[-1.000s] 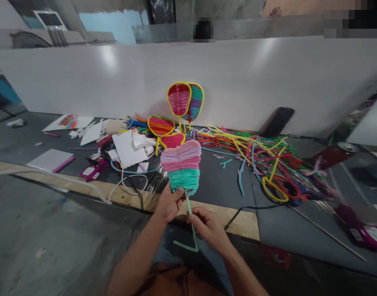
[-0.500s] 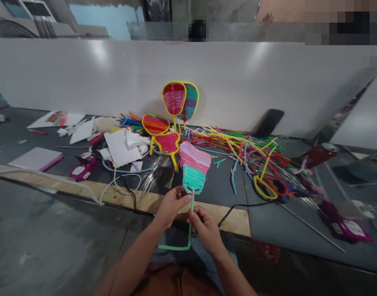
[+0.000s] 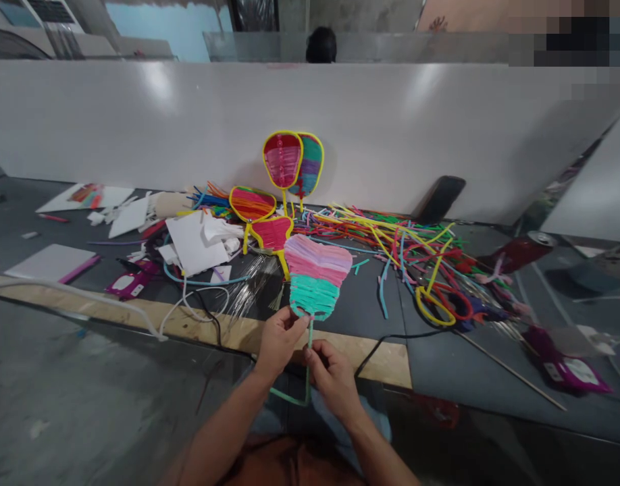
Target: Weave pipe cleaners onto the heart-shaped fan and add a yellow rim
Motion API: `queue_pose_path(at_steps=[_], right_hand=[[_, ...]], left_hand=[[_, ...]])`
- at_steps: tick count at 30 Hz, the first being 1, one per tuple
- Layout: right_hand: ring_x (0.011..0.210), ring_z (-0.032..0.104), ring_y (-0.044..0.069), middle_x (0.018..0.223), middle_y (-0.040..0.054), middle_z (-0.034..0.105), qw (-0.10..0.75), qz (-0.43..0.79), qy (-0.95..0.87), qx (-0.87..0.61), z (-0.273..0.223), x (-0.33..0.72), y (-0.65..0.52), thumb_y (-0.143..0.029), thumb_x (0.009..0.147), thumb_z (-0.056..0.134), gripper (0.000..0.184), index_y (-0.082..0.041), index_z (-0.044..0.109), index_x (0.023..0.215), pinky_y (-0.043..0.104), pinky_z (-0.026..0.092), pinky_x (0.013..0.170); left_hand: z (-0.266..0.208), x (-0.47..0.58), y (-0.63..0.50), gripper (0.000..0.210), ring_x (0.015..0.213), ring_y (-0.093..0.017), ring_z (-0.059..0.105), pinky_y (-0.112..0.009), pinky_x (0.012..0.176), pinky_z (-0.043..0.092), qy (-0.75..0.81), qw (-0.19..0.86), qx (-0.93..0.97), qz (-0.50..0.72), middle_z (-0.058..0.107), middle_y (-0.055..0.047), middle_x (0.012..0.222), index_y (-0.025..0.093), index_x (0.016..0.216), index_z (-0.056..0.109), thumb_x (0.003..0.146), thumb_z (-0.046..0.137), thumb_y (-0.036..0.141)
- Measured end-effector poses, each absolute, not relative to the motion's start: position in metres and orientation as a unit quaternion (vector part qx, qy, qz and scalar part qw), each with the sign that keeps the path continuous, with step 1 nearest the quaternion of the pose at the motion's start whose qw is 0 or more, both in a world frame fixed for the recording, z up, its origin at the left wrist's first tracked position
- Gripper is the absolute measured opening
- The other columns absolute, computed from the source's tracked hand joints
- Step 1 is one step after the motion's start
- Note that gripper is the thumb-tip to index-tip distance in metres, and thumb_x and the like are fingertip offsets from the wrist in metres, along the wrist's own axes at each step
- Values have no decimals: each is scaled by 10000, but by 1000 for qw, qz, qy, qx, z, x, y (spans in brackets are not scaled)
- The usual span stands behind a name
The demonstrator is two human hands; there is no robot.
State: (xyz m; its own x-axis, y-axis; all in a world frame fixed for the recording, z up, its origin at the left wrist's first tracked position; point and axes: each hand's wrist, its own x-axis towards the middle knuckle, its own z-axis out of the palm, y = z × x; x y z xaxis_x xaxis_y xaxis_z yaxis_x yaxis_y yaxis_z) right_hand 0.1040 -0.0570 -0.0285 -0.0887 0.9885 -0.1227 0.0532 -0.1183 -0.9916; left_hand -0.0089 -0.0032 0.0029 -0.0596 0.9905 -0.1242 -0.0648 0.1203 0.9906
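A small hand fan point(image 3: 317, 273) made of pipe cleaners, banded lilac, pink and turquoise, stands upright before me at the table's front edge. My left hand point(image 3: 279, 343) pinches it where the head meets the pale green pipe-cleaner stem point(image 3: 308, 378). Lower on that stem, the fingers of my right hand point(image 3: 332, 374) are closed. Below my hands the stem bends sharply and runs off to the left. Behind it lie a pink fan point(image 3: 273, 233) and a red-orange striped fan point(image 3: 253, 205), both edged in yellow.
Two yellow-edged fans point(image 3: 283, 160) lean on the white partition point(image 3: 188, 128). Loose pipe cleaners point(image 3: 371, 233) spread across the back, near a phone point(image 3: 442, 199) and a drink can point(image 3: 527, 250). White paper point(image 3: 196, 243) and a purple glue gun point(image 3: 132, 278) lie left; another glue gun point(image 3: 568, 364) is right.
The fan's head has turned to face me more squarely and looks wider. Both hands keep their hold on it, and the whole view has shifted slightly.
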Motion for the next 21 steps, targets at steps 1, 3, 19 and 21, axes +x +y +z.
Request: queue_pose_path(at_steps=[1,3,19,21], right_hand=[[474,384,106,538,-43,440,431,537,-506,-519,-28,104,-57,-435,849,499,275,-195,551,724,225,315,463],[480,389,108,546,-38,454,430,536,-509,-518,-28,103,-57,-424,851,496,267,-194,561,732,227,321,470],[523,434,118,587,-16,511,431,520,-530,-512,-26,103,-56,-414,841,528,254,-189,629,780,233,340,496],[480,403,103,576,-35,487,437,569,-495,-491,-25,105,-52,-452,837,536,288,-192,633,915,222,324,455]], left_hand=[[3,-8,-3,146,664,-132,574,-227,655,440,532,524,436,502,659,6,695,162,755,675,703,672,299],[5,-8,-4,139,666,-137,580,-231,660,447,533,526,428,506,665,4,694,163,751,674,696,666,290],[2,-16,2,183,569,-111,541,-220,597,432,538,553,381,510,633,20,608,166,675,653,639,725,330],[1,-17,1,192,575,-108,546,-219,600,438,523,574,368,511,638,18,624,164,681,652,641,731,334]])
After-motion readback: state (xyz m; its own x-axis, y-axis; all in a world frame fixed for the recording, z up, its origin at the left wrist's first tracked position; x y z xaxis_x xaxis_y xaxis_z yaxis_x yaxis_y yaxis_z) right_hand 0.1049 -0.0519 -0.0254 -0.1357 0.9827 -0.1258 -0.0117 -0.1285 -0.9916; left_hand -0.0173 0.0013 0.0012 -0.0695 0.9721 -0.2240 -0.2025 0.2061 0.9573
